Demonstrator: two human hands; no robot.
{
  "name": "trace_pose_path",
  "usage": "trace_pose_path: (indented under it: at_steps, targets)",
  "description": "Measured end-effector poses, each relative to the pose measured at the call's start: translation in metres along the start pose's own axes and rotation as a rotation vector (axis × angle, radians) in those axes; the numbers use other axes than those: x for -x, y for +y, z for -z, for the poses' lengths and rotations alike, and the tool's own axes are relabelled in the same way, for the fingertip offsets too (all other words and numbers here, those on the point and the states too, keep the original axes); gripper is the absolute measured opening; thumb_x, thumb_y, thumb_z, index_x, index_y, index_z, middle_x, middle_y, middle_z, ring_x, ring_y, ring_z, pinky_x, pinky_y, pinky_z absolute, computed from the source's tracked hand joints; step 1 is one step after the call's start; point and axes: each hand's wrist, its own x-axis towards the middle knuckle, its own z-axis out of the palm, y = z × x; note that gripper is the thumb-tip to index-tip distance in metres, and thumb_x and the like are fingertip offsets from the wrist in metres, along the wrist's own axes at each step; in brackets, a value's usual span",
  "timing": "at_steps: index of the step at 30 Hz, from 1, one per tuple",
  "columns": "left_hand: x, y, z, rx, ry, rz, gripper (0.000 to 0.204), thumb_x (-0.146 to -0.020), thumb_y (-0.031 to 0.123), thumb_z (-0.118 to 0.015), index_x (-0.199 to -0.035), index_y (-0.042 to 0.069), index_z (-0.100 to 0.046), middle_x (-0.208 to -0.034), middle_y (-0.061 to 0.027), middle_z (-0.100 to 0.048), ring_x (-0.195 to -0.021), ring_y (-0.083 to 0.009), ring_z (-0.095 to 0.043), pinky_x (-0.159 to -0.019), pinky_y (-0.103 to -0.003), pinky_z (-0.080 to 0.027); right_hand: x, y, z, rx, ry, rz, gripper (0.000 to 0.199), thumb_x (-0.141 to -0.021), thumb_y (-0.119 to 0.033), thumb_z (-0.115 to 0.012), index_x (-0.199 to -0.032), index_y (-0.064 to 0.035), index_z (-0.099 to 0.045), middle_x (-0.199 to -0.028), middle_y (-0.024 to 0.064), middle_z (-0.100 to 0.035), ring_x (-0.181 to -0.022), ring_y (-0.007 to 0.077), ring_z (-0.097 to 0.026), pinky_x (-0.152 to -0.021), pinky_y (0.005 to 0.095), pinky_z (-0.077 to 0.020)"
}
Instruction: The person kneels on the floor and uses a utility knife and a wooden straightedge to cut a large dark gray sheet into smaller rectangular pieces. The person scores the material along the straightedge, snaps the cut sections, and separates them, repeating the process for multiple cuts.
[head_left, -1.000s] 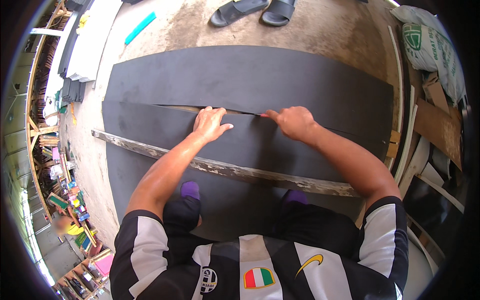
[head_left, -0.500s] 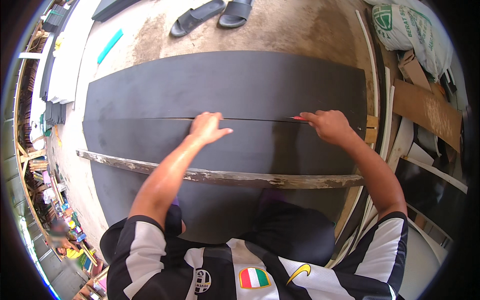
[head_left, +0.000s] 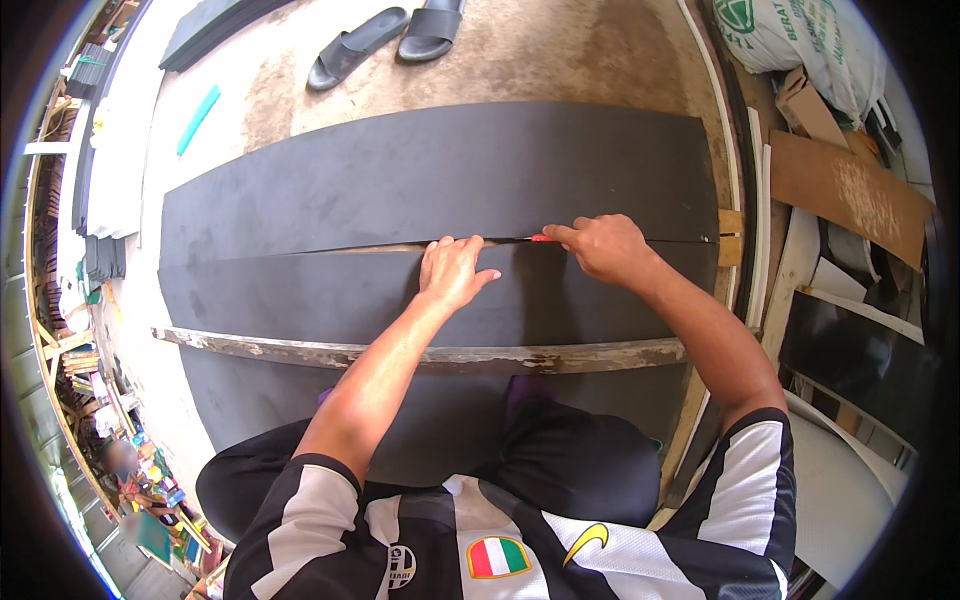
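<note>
A large dark grey sheet (head_left: 430, 170) lies before me, with a lengthwise cut (head_left: 365, 249) running across it. The cut gapes toward the left and is narrow on the right. My right hand (head_left: 605, 248) is closed around a red cutter knife (head_left: 541, 238), its thin tip pointing left along the cut. Just left of the knife, my left hand (head_left: 455, 272) rests on the near side of the cut. Its fingertips are at the edge and its thumb is spread; whether they hook under the sheet is hidden.
A worn wooden straightedge (head_left: 440, 355) lies across the sheet near my knees. Black sandals (head_left: 357, 47) and a teal strip (head_left: 198, 120) are on the floor beyond. Brown board (head_left: 850, 195) and a white sack (head_left: 805, 50) stand at right. Another person's green item (head_left: 150, 535) shows lower left.
My right hand has moved left with the cutter knife. My left hand has slid right, closer to it. The cut gapes wider on the left, and the whole view has shifted slightly.
</note>
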Motion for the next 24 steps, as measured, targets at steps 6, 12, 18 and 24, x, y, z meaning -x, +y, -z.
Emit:
trace_pose_path:
  at_steps: [6, 12, 18, 24]
  targets:
    - [0.000, -0.001, -0.002, -0.006, 0.014, -0.002, 0.048, -0.084, 0.046, -0.087, -0.104, 0.007, -0.066, -0.085, -0.0092, -0.071, -0.092, -0.0285, -0.065, -0.089, -0.045, -0.049, 0.005, 0.007, -0.004, 0.111, -0.112, -0.038, 0.046, -0.095, -0.017, -0.065, -0.141, -0.0249, -0.063, -0.096, 0.0086, -0.076, -0.086, 0.0312, -0.077, -0.070, 0.0465, -0.0618]
    - [-0.002, -0.002, -0.001, 0.004, 0.003, -0.007, 0.048, -0.084, 0.046, -0.087, -0.102, 0.007, -0.065, -0.084, -0.0091, -0.071, -0.092, -0.0285, -0.065, -0.088, -0.045, -0.049, 0.031, 0.038, 0.009, 0.189, -0.258, -0.103, 0.050, -0.089, -0.018, -0.071, -0.138, -0.0240, -0.065, -0.099, 0.0094, -0.078, -0.091, 0.0309, -0.078, -0.073, 0.0472, -0.0627]
    - [-0.003, -0.002, 0.005, 0.037, -0.049, 0.014, 0.050, -0.084, 0.048, -0.086, -0.104, 0.007, -0.066, -0.088, -0.0107, -0.073, -0.094, -0.0297, -0.066, -0.092, -0.046, -0.049, 0.095, 0.102, 0.021, 0.308, -0.333, -0.238, 0.045, -0.089, -0.018, -0.072, -0.134, -0.0236, -0.068, -0.100, 0.0104, -0.078, -0.092, 0.0310, -0.078, -0.076, 0.0452, -0.0624]
    - [-0.029, 0.019, 0.000, -0.009, -0.153, 0.064, 0.058, -0.085, 0.054, -0.083, -0.109, 0.003, -0.071, -0.098, -0.0153, -0.076, -0.103, -0.0344, -0.069, -0.094, -0.049, -0.052, 0.136, 0.131, 0.027, 0.257, -0.194, -0.331, 0.041, -0.096, -0.019, -0.067, -0.136, -0.0260, -0.068, -0.095, 0.0105, -0.074, -0.090, 0.0317, -0.076, -0.075, 0.0457, -0.0592]
